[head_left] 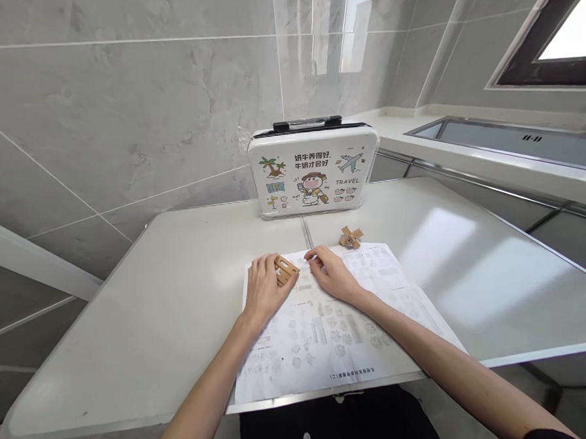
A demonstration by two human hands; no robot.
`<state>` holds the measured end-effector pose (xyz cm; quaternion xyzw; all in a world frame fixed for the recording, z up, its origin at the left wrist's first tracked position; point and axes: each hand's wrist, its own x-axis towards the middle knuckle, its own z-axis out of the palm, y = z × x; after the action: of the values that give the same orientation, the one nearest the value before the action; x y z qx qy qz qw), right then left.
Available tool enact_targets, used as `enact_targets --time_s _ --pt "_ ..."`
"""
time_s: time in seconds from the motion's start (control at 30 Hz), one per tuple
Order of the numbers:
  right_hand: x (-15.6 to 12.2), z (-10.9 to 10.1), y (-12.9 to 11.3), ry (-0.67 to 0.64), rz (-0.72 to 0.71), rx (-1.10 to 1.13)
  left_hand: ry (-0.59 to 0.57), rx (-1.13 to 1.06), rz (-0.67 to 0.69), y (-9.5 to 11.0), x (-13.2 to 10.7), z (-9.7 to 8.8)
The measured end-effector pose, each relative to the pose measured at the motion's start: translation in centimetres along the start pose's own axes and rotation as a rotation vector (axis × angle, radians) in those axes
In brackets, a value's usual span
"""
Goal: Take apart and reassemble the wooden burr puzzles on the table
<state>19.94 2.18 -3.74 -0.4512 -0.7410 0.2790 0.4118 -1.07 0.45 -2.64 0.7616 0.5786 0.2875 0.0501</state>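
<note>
Pinching a wooden piece (pixel 289 267), your left hand (pixel 265 284) was over the sheet (pixel 301 373); whether the curled fingers of your right hand (pixel 335 276) held anything, I couldn't tell.

Light brown is shown by the wooden block (pixel 291 268) and the small wooden star (pixel 351 237). The white paper (pixel 301 376) is printed with grey drawings and black text. The white case (pixel 315 172) is decorated with colourful cartoons and black lettering. The grey wall (pixel 144 103) is crossed by white lines.
</note>
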Motion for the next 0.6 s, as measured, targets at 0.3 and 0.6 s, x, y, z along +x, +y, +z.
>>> enact_targets --time_s 0.3,0.6 --pt "-0.1 -0.1 -0.3 -0.016 -0.018 -0.036 0.076 0.148 -0.121 -1.9 0.4 -0.4" --pt "-0.1 -0.1 -0.2 -0.016 -0.041 -0.053 0.103 0.132 -0.053 -2.4 0.4 -0.5"
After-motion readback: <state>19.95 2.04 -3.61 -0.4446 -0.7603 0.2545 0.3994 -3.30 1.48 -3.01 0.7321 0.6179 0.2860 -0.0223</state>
